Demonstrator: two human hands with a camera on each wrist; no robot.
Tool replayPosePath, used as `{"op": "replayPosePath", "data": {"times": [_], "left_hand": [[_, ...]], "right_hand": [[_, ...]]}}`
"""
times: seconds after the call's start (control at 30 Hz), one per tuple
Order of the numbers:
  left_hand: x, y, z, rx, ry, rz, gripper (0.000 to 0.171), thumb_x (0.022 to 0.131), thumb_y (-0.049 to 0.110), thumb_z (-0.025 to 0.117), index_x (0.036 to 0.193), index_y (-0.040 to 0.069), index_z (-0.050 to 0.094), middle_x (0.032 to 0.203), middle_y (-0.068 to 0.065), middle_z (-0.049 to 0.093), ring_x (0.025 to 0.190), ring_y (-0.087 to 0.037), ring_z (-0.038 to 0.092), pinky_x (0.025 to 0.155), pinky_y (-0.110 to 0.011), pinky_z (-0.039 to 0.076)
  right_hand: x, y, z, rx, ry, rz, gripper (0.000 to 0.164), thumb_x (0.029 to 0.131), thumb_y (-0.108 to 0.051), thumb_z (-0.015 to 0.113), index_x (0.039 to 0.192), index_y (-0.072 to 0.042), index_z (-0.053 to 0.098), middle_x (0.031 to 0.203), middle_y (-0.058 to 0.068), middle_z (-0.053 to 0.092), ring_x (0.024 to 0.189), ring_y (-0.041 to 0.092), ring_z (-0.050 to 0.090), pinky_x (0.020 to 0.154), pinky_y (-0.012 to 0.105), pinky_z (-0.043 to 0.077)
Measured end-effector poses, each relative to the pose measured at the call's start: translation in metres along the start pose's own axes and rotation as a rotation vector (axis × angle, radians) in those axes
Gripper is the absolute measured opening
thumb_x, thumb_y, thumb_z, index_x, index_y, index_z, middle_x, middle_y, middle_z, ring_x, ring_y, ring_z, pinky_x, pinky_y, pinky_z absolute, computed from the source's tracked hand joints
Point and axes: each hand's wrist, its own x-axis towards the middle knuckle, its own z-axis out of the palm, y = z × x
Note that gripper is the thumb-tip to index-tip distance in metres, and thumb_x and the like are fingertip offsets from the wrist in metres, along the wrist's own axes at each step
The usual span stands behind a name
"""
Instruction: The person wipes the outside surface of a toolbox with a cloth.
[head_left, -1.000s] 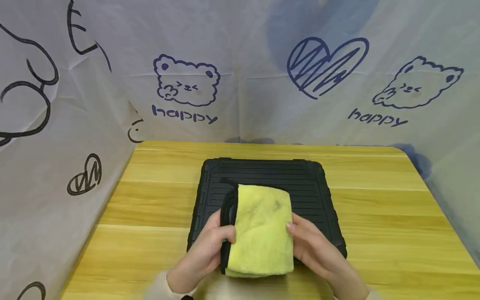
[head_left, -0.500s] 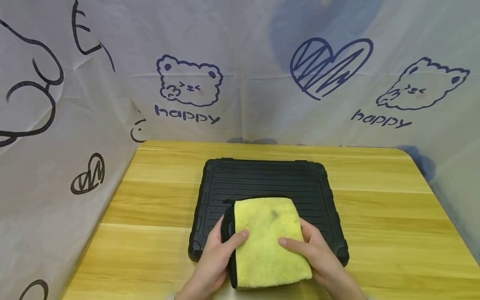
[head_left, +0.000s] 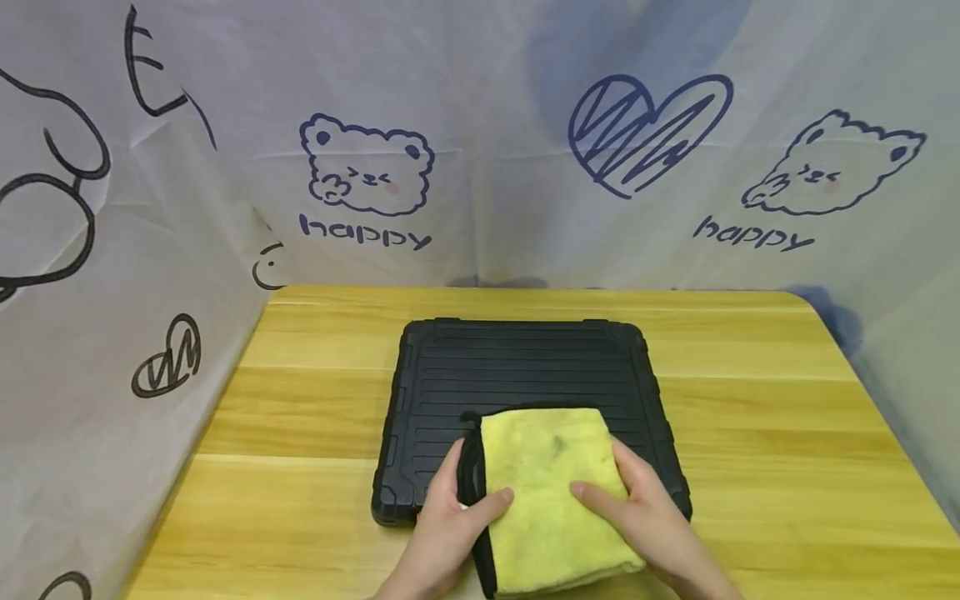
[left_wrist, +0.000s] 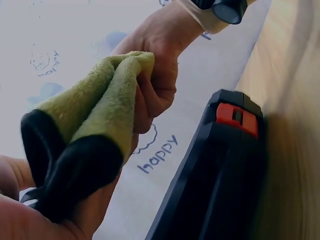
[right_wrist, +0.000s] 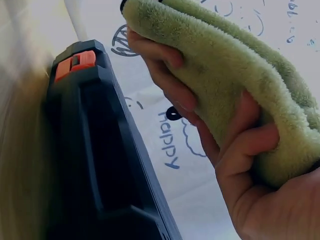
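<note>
A yellow plush cloth (head_left: pixel 551 508), folded with a black border along its left side, is held up in front of a black ribbed case (head_left: pixel 525 367). My left hand (head_left: pixel 450 521) grips the black-edged side, thumb lying on the front face. On the opposite side my right hand (head_left: pixel 652 517) holds the cloth, its thumb pressed on the front. In the left wrist view the folded layers of the cloth (left_wrist: pixel 100 100) bulge apart at the black edge. Fingers of the right hand curl behind the cloth (right_wrist: pixel 210 85) in the right wrist view.
The case lies flat on a wood-grain table (head_left: pixel 765 433), with orange-red latches (left_wrist: pixel 237 119) on its side. A white sheet (head_left: pixel 517 233) with blue and black drawings hangs behind the table and along its sides.
Both hands have brought the cloth lower and slightly right, nearer the table's front. Their thumbs have shifted inward onto its front face. The case stays where it was.
</note>
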Motion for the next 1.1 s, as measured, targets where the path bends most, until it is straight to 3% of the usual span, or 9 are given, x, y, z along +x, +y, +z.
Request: {"op": "replayPosePath", "data": {"times": [0.2, 0.37, 0.5, 0.67, 0.83, 0.93, 1.03, 1.07, 1.1], "left_hand": [[-0.003, -0.004, 0.009, -0.061, -0.074, 0.020, 0.061, 0.085, -0.002, 0.064, 0.137, 0.009, 0.035, 0.128, -0.019, 0.052, 0.111, -0.030, 0.057, 0.089, -0.042, 0.050], [-0.005, -0.004, 0.014, -0.137, -0.166, 0.014, 0.061, 0.088, -0.001, 0.061, 0.140, 0.008, 0.032, 0.121, -0.021, 0.056, 0.097, -0.028, 0.064, 0.076, -0.041, 0.055], [-0.006, -0.004, 0.015, -0.190, -0.223, -0.022, 0.059, 0.092, 0.003, 0.056, 0.143, 0.011, 0.027, 0.120, -0.021, 0.057, 0.091, -0.030, 0.067, 0.067, -0.043, 0.056], [-0.009, -0.003, 0.011, -0.180, -0.233, -0.055, 0.053, 0.097, 0.011, 0.051, 0.144, 0.011, 0.027, 0.125, -0.021, 0.057, 0.098, -0.035, 0.065, 0.068, -0.045, 0.056], [-0.011, 0.003, -0.001, -0.109, -0.216, 0.067, 0.040, 0.101, 0.012, 0.043, 0.138, 0.005, 0.032, 0.125, -0.024, 0.055, 0.099, -0.040, 0.063, 0.070, -0.049, 0.055], [-0.011, 0.011, -0.013, -0.052, -0.183, 0.155, 0.035, 0.102, 0.012, 0.038, 0.135, 0.003, 0.035, 0.125, -0.027, 0.054, 0.098, -0.043, 0.062, 0.072, -0.052, 0.053], [-0.010, 0.020, -0.025, 0.010, -0.133, 0.223, 0.033, 0.102, 0.013, 0.037, 0.134, 0.002, 0.037, 0.124, -0.029, 0.053, 0.098, -0.043, 0.062, 0.073, -0.052, 0.053], [-0.010, 0.022, -0.029, 0.034, -0.109, 0.239, 0.032, 0.102, 0.014, 0.037, 0.132, 0.002, 0.038, 0.124, -0.028, 0.054, 0.098, -0.043, 0.062, 0.073, -0.051, 0.054], [-0.010, 0.025, -0.032, 0.057, -0.086, 0.254, 0.032, 0.102, 0.015, 0.037, 0.131, 0.002, 0.039, 0.124, -0.028, 0.054, 0.097, -0.042, 0.063, 0.073, -0.050, 0.054]], "right_hand": [[-0.011, -0.004, -0.022, 0.104, -0.064, 0.012, 0.060, 0.095, -0.008, 0.054, 0.145, -0.005, 0.022, 0.119, 0.027, 0.053, 0.094, 0.044, 0.062, 0.072, 0.056, 0.051], [-0.017, -0.012, -0.050, 0.272, -0.133, 0.040, 0.052, 0.098, -0.003, 0.045, 0.145, -0.011, 0.024, 0.119, 0.022, 0.058, 0.097, 0.040, 0.062, 0.075, 0.052, 0.051], [-0.016, -0.024, -0.081, 0.438, -0.190, -0.044, 0.043, 0.098, 0.005, 0.033, 0.136, -0.013, 0.042, 0.112, 0.020, 0.063, 0.093, 0.035, 0.065, 0.073, 0.045, 0.054], [-0.009, -0.042, -0.135, 0.541, -0.152, -0.174, 0.043, 0.098, 0.009, 0.024, 0.131, -0.006, 0.049, 0.111, 0.022, 0.062, 0.093, 0.037, 0.065, 0.073, 0.041, 0.054], [0.006, -0.043, -0.197, 0.467, -0.013, -0.244, 0.040, 0.098, 0.009, 0.030, 0.130, -0.006, 0.050, 0.106, 0.020, 0.063, 0.089, 0.035, 0.067, 0.070, 0.038, 0.055], [0.019, -0.029, -0.230, 0.391, 0.054, -0.226, 0.037, 0.099, 0.006, 0.033, 0.129, -0.006, 0.050, 0.102, 0.016, 0.063, 0.085, 0.031, 0.067, 0.068, 0.036, 0.056], [0.030, -0.012, -0.258, 0.285, 0.135, -0.091, 0.032, 0.100, -0.003, 0.041, 0.132, -0.009, 0.043, 0.102, 0.011, 0.063, 0.087, 0.026, 0.067, 0.071, 0.036, 0.056], [0.031, -0.007, -0.265, 0.199, 0.187, -0.008, 0.041, 0.100, -0.012, 0.044, 0.140, -0.016, 0.035, 0.117, 0.016, 0.058, 0.103, 0.029, 0.062, 0.080, 0.041, 0.054], [0.032, -0.002, -0.273, 0.136, 0.209, 0.062, 0.050, 0.100, -0.018, 0.047, 0.145, -0.019, 0.025, 0.121, 0.014, 0.056, 0.101, 0.025, 0.062, 0.080, 0.039, 0.054]]}}
